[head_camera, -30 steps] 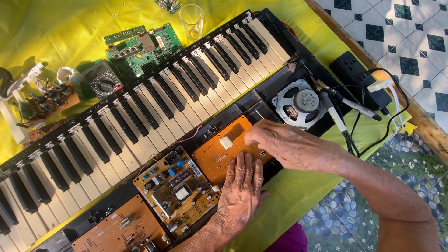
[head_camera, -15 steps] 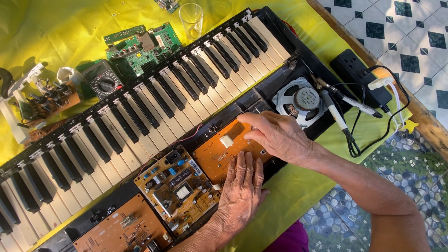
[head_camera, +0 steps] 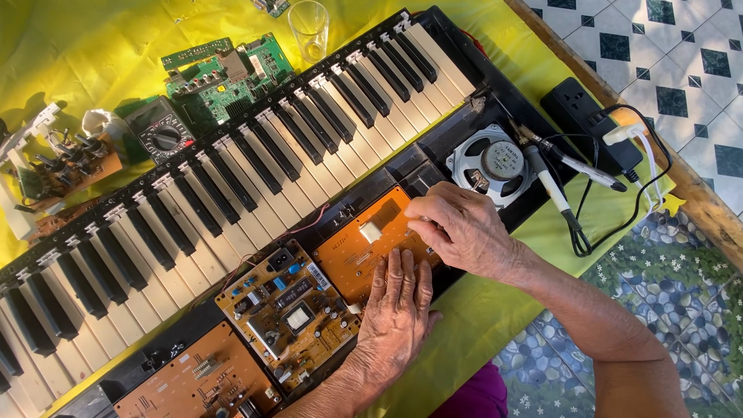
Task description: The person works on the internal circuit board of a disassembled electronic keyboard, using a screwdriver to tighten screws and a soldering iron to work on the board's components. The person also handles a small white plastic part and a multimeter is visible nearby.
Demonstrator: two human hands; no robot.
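Left of the round grey speaker [head_camera: 501, 164], the left hand [head_camera: 398, 310] presses flat, fingers together, on the bare orange circuit board [head_camera: 371, 241] in the opened black keyboard case [head_camera: 433, 151]. The right hand [head_camera: 458, 228] curls over the board's right edge; what it pinches is hidden. Hard pressing there might crack the board.

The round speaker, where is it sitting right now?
In the head view the round speaker lies in the open keyboard case, right of centre, just beyond the right hand and beside the probes.

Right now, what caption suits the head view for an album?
Both hands, left and right, rest on an orange circuit board inside an opened keyboard.
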